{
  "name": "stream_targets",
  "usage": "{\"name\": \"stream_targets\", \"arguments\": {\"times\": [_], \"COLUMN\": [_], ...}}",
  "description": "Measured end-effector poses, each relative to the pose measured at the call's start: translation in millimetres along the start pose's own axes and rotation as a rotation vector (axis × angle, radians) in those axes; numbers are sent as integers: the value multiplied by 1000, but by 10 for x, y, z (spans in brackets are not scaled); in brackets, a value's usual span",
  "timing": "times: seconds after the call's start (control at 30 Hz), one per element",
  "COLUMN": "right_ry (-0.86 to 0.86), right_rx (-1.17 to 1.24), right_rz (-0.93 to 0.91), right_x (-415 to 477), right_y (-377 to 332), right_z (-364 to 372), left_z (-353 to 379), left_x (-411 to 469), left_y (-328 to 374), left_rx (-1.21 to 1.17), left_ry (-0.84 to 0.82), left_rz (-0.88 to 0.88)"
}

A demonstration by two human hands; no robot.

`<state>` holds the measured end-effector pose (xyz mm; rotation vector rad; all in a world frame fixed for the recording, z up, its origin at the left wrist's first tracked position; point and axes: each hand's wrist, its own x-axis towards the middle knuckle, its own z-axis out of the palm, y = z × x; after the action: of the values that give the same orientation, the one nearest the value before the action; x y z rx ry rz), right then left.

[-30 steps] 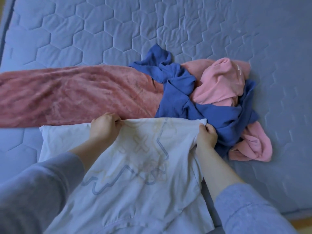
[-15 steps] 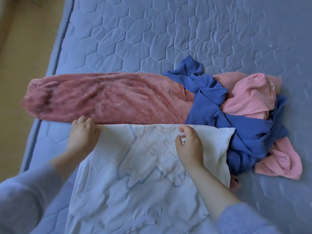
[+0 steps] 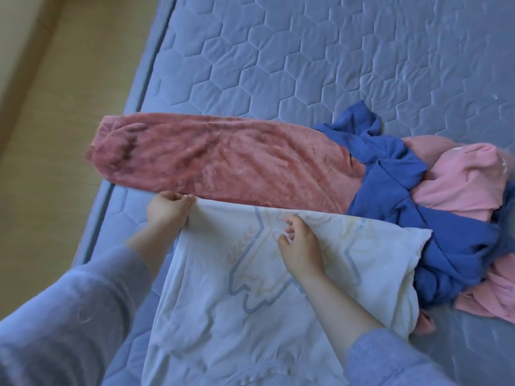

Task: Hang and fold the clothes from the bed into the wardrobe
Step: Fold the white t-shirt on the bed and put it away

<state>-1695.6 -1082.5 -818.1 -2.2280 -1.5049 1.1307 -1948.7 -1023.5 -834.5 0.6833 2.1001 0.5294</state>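
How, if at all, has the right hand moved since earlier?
Yes: the right hand went left, from beside the blue garment to the white shirt's middle.

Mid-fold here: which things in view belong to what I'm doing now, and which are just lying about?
In the job now: white printed top, flat on the mattress; left hand gripping its far left corner; right hand on its upper middle, grip unclear.
Lying about: rose fleece piece; crumpled blue garment; pale pink garment; floor.
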Motion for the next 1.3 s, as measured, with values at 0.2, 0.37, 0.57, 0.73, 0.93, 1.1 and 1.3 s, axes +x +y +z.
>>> {"name": "stream_targets", "arguments": {"times": [0.2,0.37,0.57,0.73,0.93,1.1,1.3], "right_ry": [2,102,446,681,371,217,193], "right_rx": [-31,86,115,114,231,78,274], "right_rz": [104,157,332,419,503,528,453], "right_x": [-3,-187,-602,-992,-1336,-1476,-1697], "right_y": [138,289,774,1343,1848,2079,2326], "right_z": [-139,-399,-905,-1177,-1028,-1001,-1034], "left_z": [36,188,867,1604,2380,2788,3000], "left_x": [-62,-378,-1074,-1664,-2222,-2301,-2245], "left_y": [35,377,816,1121,1217,1275,1519], "left_rx": [129,516,517,591,775,913,973], "left_ry": [114,47,-354,-547,-649,-746,-709], "left_rz": [114,636,810,973,1140,1095,1094]}}
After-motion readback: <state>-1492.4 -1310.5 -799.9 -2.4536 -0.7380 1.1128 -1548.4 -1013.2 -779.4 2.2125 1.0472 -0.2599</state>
